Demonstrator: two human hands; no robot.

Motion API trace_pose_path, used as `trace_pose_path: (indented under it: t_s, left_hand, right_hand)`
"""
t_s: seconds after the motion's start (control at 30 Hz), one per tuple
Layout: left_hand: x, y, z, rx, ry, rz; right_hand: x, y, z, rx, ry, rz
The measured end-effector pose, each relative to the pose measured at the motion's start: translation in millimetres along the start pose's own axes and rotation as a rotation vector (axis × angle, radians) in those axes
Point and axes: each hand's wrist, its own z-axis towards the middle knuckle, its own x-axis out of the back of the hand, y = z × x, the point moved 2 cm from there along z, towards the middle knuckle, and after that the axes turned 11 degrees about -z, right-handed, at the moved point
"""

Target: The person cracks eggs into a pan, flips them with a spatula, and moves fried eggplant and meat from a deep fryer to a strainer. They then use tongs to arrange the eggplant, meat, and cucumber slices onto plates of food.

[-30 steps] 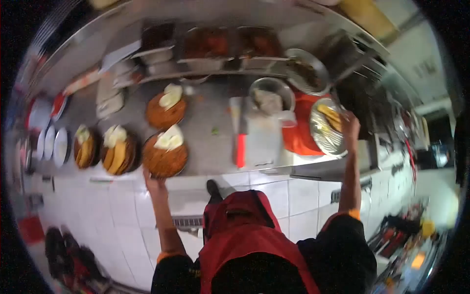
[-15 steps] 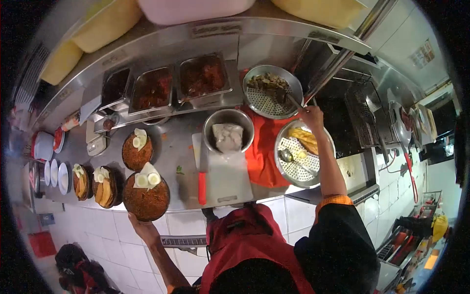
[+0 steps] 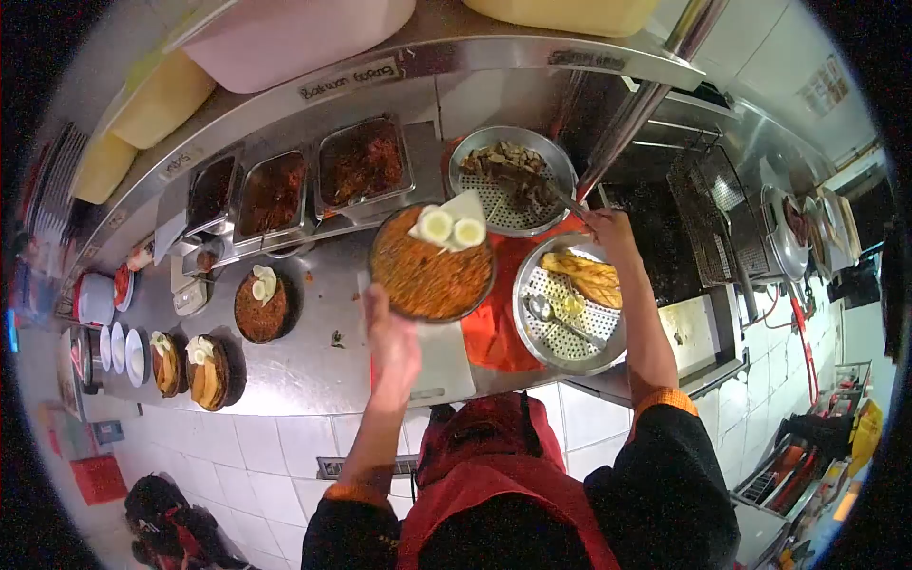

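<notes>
My left hand (image 3: 391, 347) grips the near rim of a dark round plate (image 3: 429, 275), raised over the counter. Reddish-brown sauce covers the plate, with two boiled egg halves (image 3: 451, 229) on a white piece at its far side. The steel bowl and board behind the plate are mostly hidden. My right hand (image 3: 610, 233) is closed on the handle of a serving utensil (image 3: 568, 199), whose head lies among chopped brown pieces (image 3: 513, 163) in the upper perforated pan (image 3: 484, 204). Below it, another perforated pan (image 3: 594, 355) holds fried yellow slices (image 3: 584, 275) and a spoon (image 3: 570, 325).
Metal trays of red-brown food (image 3: 361, 166) line the back. Another sauced plate (image 3: 261, 309) and two topped plates (image 3: 207, 373) stand left. A red cloth (image 3: 494, 337) lies under the pans. A fryer basket (image 3: 717, 204) is right. A person (image 3: 166, 522) is lower left.
My left hand has lifted the plate from the left part of the counter and carried it right, over the bowl. My right hand stays on the utensil at the upper pan.
</notes>
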Motion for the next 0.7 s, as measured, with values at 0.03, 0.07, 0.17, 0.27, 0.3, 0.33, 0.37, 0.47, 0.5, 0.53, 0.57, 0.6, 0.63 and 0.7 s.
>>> trace_pose_path:
  t_s: [0.03, 0.07, 0.17, 0.27, 0.3, 0.33, 0.37, 0.47, 0.5, 0.53, 0.57, 0.6, 0.63, 0.7]
  left_hand:
    - [-6, -11, 8, 0.005, -0.002, 0.004]
    - [-10, -21, 15, 0.028, 0.015, -0.004]
    - [-12, -51, 35, 0.051, 0.026, -0.020]
    - [-9, -68, 44, 0.089, 0.028, -0.050]
    - [-8, -73, 44, 0.122, 0.048, -0.070]
    - [-11, -72, 42, 0.137, 0.073, -0.067]
    - [-14, -70, 40, 0.138, 0.073, -0.067]
    - [-9, -63, 34, 0.102, 0.021, -0.075]
    - [-4, -64, 33, 0.100, 0.021, -0.072]
    - [-2, -64, 33, 0.095, 0.034, -0.087]
    - [0, -64, 33, 0.089, 0.048, -0.102]
    - [3, -65, 34, 0.085, 0.052, -0.101]
    - [7, -67, 35, 0.082, 0.050, -0.112]
    - [10, -68, 35, 0.084, 0.051, -0.121]
  right_hand:
    - [4, -8, -13, -0.003, 0.005, 0.003]
    - [9, -15, -26, -0.026, 0.001, -0.046]
    - [8, -53, -74, 0.000, -0.046, -0.129]
    - [-17, -74, -120, 0.131, -0.131, -0.329]
    - [-27, -75, -127, 0.196, -0.148, -0.369]
    - [-29, -77, -128, 0.189, -0.146, -0.370]
    - [-29, -81, -126, 0.207, -0.082, -0.371]
    - [-37, -77, -95, 0.269, 0.101, -0.583]
    - [-41, -68, -77, 0.307, 0.228, -0.793]
    - [-45, -52, -53, 0.309, 0.226, -0.791]
    - [-52, -31, -28, 0.354, 0.236, -0.884]
    - [-58, -11, -10, 0.400, 0.244, -0.976]
    - [-57, 7, 4, 0.403, 0.239, -0.976]
    - [-47, 29, 15, 0.647, 0.394, -0.832]
